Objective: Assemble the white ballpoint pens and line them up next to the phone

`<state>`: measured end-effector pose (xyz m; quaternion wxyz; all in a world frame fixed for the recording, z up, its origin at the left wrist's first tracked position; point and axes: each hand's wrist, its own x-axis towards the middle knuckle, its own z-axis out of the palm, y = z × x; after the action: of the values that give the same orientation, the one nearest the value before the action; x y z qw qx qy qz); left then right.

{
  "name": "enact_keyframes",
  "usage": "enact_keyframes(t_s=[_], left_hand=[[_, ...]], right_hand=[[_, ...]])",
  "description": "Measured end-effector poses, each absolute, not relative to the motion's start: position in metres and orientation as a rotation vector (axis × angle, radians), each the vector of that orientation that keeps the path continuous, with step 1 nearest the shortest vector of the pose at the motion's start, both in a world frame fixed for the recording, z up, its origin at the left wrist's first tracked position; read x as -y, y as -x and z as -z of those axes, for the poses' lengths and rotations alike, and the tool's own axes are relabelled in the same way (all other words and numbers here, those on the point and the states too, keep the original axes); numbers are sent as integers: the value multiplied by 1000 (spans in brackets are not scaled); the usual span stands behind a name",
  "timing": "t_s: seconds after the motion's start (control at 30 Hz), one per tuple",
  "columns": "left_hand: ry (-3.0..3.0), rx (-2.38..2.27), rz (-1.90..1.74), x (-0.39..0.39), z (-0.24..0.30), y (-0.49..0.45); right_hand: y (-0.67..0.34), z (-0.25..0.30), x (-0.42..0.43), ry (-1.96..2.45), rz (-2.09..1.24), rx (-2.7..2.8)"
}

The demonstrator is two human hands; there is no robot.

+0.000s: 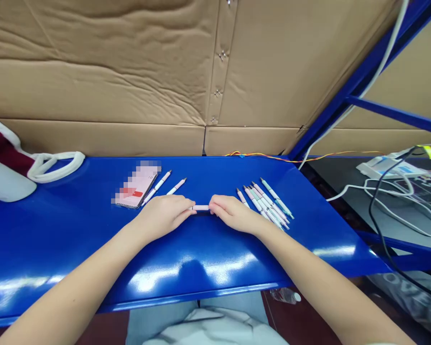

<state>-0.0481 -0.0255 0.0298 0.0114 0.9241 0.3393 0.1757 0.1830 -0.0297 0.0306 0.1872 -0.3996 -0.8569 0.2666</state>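
Note:
A pale pink pen (201, 208) lies level between my two hands, above the middle of the blue table. My left hand (165, 213) is closed on its left end, and my right hand (232, 212) pinches the right end. Both tips of the pen are hidden by fingers. To the right of my right hand, several pastel pens (267, 203) lie in a loose slanted group. Beyond my left hand rest a white-and-pink pen (158, 187) and another pale pen (177, 186), the latter partly covered by the hand.
A phone (136, 189), partly blurred, lies left of the pens. At the far left stand a white cylinder (7, 177) and a white looped strap (57, 165). Cables (380, 191) and a white device (391, 165) sit on the right shelf. Brown padding (129, 86) lines the back.

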Motion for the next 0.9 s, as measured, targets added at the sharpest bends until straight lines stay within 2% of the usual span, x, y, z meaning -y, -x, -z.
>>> enact_keyframes(t_s=[0.1,0.27,0.47,0.9], left_hand=[[-3012,-1022,-515,28,-31,45],[-3212,-906,-412,35,-32,37],[-3245,-891,-382,37,-30,33],[-2703,-1020,-417,22,-30,49]], right_hand=[[-186,-39,27,1038,-906,2544],[-186,-49,33,1089,-884,2703],[-185,-40,41,1206,-550,2730],[-164,-28,43,1284,65,2820]])
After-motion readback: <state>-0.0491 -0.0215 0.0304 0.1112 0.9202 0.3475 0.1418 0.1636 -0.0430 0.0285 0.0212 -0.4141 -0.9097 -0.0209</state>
